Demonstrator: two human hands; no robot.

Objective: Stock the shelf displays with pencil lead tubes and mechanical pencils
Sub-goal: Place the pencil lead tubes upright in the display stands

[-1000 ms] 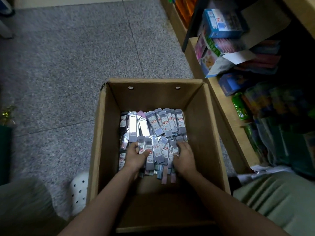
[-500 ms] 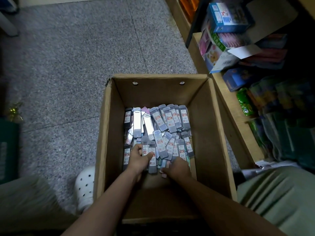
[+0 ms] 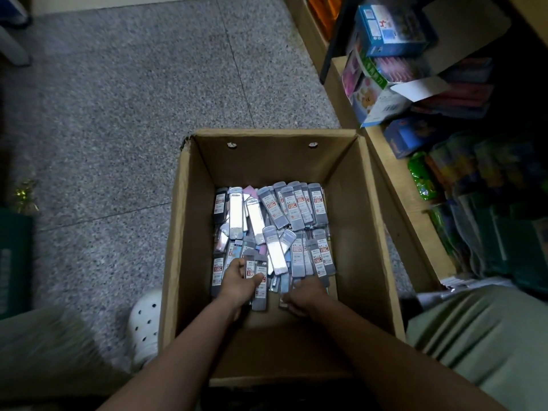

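Cardboard box [image 3: 367,232] on floor, lead tubes [image 3: 296,209] heaped inside. Left hand [image 3: 238,284] grips tube bundle [image 3: 257,280] near front edge; right hand [image 3: 308,295] curled over tubes, grip unclear.

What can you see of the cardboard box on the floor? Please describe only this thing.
The box is plain brown corrugated cardboard, open at the top, standing upright on the speckled grey floor beside a wooden shelf. Its far wall has two small round holes, and the far left corner looks slightly torn. Its bottom is partly covered by a loose heap of lead tubes; the near part is bare. Both hands reach inside: the left hand grips tubes, and the right hand rests on the heap.
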